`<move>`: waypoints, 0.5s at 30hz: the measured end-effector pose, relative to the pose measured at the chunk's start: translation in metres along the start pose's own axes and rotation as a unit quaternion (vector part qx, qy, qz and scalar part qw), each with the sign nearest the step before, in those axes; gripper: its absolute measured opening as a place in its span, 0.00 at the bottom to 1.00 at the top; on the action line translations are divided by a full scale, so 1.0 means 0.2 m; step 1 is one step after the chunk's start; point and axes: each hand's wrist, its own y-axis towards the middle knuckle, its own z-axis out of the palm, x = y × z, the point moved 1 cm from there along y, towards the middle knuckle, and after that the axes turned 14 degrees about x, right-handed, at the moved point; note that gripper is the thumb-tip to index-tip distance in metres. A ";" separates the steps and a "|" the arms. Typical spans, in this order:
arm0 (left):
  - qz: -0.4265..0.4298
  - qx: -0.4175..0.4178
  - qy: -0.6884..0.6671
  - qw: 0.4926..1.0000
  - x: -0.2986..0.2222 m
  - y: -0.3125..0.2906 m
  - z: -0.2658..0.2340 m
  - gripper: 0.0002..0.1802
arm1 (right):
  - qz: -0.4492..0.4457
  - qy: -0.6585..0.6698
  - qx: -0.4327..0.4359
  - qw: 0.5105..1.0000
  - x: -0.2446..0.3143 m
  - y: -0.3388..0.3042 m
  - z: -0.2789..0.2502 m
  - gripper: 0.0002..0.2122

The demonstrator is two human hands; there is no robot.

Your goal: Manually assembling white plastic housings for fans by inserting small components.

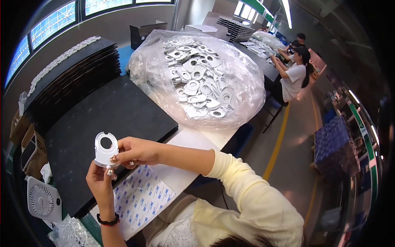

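White part with a round hole is in both my hands, held up in front of the black board, its rounded end pointing away from me. My left hand grips its lower end between thumb and fingers. My right hand is closed on its right side, the thumb lying across its face near the bottom. I wear a dark band on my left wrist.

Beyond my right forearm, a big clear bag sits open on the white table, full of loose white parts of a similar shape. Below my right hand, just beside the board, lies a white sheet with blue print. A small white fan is near the board's left edge, and a stack of dark boards rises at its far left. Farther off to the right, a co-worker in a white shirt sits at the tables.
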 end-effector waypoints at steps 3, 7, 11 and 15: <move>0.001 0.002 0.003 1.000 0.00 0.00 0.00 0.17 | -0.003 0.004 0.002 1.000 0.00 0.00 0.00 0.11; 0.001 0.002 0.005 1.000 0.00 0.00 0.00 0.18 | -0.005 0.002 0.001 1.000 0.00 -0.01 0.00 0.11; -0.001 0.007 -0.001 1.000 0.02 -0.01 -0.02 0.19 | -0.008 0.003 0.002 1.000 0.00 0.00 0.00 0.11; -0.004 0.007 -0.003 1.000 0.03 0.00 -0.01 0.21 | -0.010 0.000 -0.002 1.000 0.00 -0.01 -0.01 0.11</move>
